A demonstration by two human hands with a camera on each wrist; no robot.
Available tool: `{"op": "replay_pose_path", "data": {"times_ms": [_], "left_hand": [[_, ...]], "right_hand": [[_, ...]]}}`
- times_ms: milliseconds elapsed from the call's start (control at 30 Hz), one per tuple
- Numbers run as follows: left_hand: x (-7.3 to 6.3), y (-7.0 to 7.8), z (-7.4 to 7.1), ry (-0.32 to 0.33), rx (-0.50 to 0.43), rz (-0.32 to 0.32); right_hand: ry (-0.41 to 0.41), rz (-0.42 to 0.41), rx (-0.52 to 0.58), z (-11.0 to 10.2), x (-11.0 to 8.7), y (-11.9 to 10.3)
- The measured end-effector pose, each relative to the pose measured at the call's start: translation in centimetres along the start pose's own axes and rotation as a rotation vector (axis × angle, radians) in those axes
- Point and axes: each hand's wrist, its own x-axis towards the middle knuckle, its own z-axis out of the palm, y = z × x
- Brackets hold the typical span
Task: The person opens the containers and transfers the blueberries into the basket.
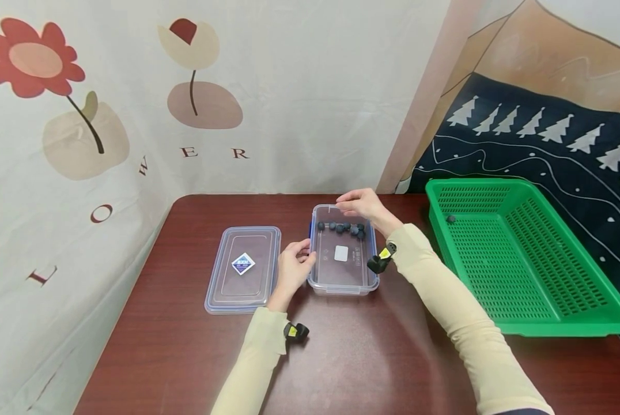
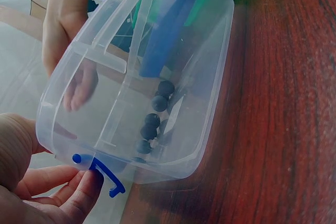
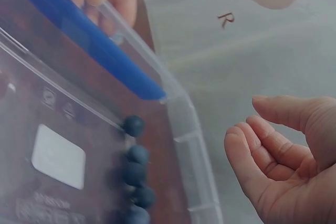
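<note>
A clear plastic food container [image 1: 351, 271] with blue side latches stands uncovered on the table. Several blueberries [image 1: 339, 229] lie in it, gathered toward its far end. My left hand [image 1: 291, 268] holds the container's left wall, its fingers by a hanging blue latch [image 2: 109, 178]. Over the far right corner of the container is my right hand [image 1: 364, 206]. Its fingers [image 3: 241, 150] are loosely bent, with nothing between them and the thumb. Left of the container lies a clear lid [image 1: 227, 291] with a blue-white diamond sticker [image 1: 243, 264].
A green perforated basket [image 1: 507, 248] stands on the right of the table, with one blueberry [image 1: 450, 219] near its far left corner. The brown table [image 1: 331, 357] meets a curtain [image 1: 310, 104] with flower prints at the back.
</note>
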Motion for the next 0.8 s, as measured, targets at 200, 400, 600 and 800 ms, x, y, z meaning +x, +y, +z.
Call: {"op": "replay_pose_path", "data": {"times_ms": [200,400,600,800], "left_hand": [[0.1,-0.2,0.1,-0.006,-0.026,-0.019],[0.1,-0.1,0.1,-0.006,-0.028,-0.013],[0.1,-0.1,0.1,-0.004,-0.021,-0.012],[0.1,-0.2,0.1,-0.004,-0.017,-0.018]], "right_hand": [[0.018,0.027,-0.008,1.9,0.7,1.0],[0.027,0.058,-0.009,3.4,1.6,1.9],[0.044,0.101,0.002,4.7,2.1,2.5],[0.07,0.111,-0.064,5.7,2.4,2.9]]}}
